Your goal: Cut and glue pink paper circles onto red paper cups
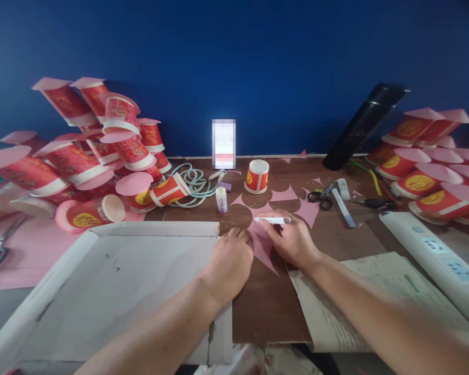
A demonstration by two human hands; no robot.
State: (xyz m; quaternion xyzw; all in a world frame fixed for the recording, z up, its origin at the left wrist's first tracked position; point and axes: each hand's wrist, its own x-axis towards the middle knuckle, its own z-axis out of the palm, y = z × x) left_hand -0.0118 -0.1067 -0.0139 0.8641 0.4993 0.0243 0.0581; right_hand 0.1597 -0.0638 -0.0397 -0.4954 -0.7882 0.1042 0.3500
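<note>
Right now, the person at the brown wood-grain table (271, 317) has both hands close together over its middle, between the front and back edges. The right hand (295, 239) has its thumb and fingers clamped on a slim white pen-like stick (272, 221), held sideways just over a cut piece of pink paper (264, 254) on the tabletop. Beside it the left hand (232, 252) lies at that piece's left side, fingers curled together; from where I stand, I cannot tell whether they pinch the paper. The left forearm crosses a shallow white cardboard tray (156, 276) at the table's front left, and the right one passes over a printed paper sheet (375, 291) near the front edge. Beyond the hands, towards the back edge, a red-and-white paper cup (257, 179) stands rim down, with a small white-and-purple tube (221, 200) to its left and black-handled scissors (325, 199) to its right. Red paper cups topped with pink paper discs (57, 172) crowd the left side, and a smaller heap of similar cups (422, 182) sits at the right.
</note>
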